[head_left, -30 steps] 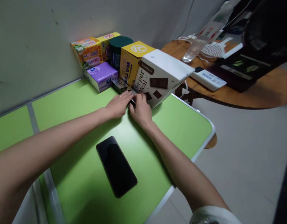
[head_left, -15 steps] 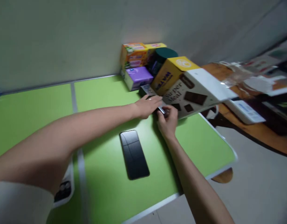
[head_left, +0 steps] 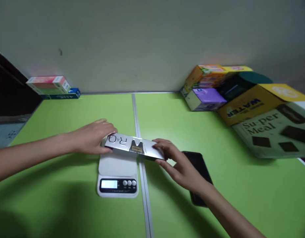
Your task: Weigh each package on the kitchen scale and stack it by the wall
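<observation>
A long, flat silver box point(head_left: 149, 147) with "R&O" lettering and a dark cat-ear shape is held level between my two hands. My left hand point(head_left: 96, 137) is closed around its left end, and my right hand point(head_left: 174, 162) pinches the right end between thumb and fingers. Below the box's left half stands a white digital kitchen scale point(head_left: 118, 167), its display lit; the box hides the back of its platform. I cannot tell whether box and platform touch. A black smartphone point(head_left: 198, 172) lies on the table, partly behind my right wrist.
The green folding table point(head_left: 78, 115) has a metal seam down the middle. At the right stand a "Su-per Meal" box point(head_left: 266, 132), a yellow box point(head_left: 251, 102), a purple pack point(head_left: 209, 97), a dark green-lidded tub point(head_left: 254, 77) and orange cartons point(head_left: 209, 71). Small boxes point(head_left: 50, 86) sit back left.
Both hands have lifted the silver box from beside the stacked goods and carried it left, over the scale. The view has swung left, bringing the scale and back-left boxes into sight.
</observation>
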`<action>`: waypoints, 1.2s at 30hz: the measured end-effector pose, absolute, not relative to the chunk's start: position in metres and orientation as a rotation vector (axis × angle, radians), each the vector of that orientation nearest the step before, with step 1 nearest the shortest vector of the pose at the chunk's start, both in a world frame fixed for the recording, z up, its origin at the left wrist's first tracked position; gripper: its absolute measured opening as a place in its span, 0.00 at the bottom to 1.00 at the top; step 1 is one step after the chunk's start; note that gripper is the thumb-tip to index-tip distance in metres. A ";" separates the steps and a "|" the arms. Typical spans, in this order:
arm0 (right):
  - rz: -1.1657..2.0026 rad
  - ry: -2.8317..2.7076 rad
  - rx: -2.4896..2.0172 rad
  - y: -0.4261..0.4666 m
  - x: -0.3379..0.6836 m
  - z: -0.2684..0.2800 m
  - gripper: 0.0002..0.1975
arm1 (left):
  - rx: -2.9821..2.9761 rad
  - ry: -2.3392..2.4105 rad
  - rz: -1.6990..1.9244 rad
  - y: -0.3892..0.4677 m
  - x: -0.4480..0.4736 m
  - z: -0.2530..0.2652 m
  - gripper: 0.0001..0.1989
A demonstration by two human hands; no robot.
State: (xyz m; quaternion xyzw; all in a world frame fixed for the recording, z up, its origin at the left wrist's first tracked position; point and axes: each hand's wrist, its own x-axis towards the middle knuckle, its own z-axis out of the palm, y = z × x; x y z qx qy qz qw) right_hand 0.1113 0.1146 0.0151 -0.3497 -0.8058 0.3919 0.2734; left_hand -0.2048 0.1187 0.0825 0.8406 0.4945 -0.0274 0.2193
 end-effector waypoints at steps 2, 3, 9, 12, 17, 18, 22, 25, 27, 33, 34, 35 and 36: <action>1.080 -2.279 -0.879 0.118 0.090 0.014 0.15 | 2.251 1.428 0.012 0.093 -0.223 0.069 0.24; 1.085 -2.323 -0.867 0.119 0.082 0.014 0.15 | 2.218 1.448 0.041 0.084 -0.229 0.062 0.25; 1.038 -2.483 -0.961 0.121 0.084 0.015 0.24 | 1.985 1.523 0.152 0.061 -0.242 0.037 0.38; 0.919 -2.462 -0.997 0.121 0.093 0.012 0.26 | 1.927 1.517 0.191 0.057 -0.247 0.037 0.43; 0.870 -2.543 -0.926 0.128 0.078 0.007 0.14 | 1.905 1.434 0.236 0.063 -0.252 0.030 0.32; 0.873 -2.550 -0.920 0.131 0.071 0.009 0.12 | 1.888 1.420 0.261 0.066 -0.254 0.030 0.29; 0.874 -2.518 -0.928 0.151 0.032 0.023 0.12 | 1.771 1.478 0.512 0.073 -0.282 0.030 0.25; 0.819 -2.496 -0.898 0.171 -0.022 0.028 0.11 | 1.598 1.599 0.826 0.079 -0.320 0.024 0.27; 0.824 -2.460 -0.875 0.188 -0.072 0.026 0.11 | 1.433 1.700 1.079 0.088 -0.351 0.016 0.27; 0.622 -2.340 -0.726 0.249 -0.242 0.029 0.10 | 1.041 2.060 1.690 0.144 -0.459 0.007 0.22; 0.570 -2.333 -0.693 0.258 -0.267 0.032 0.11 | 1.006 2.119 1.767 0.155 -0.477 0.010 0.22; 0.532 -2.330 -0.666 0.267 -0.289 0.036 0.11 | 0.978 2.159 1.842 0.165 -0.494 0.015 0.21; 0.503 -2.331 -0.650 0.275 -0.310 0.040 0.11 | 0.957 2.176 1.920 0.176 -0.510 0.019 0.20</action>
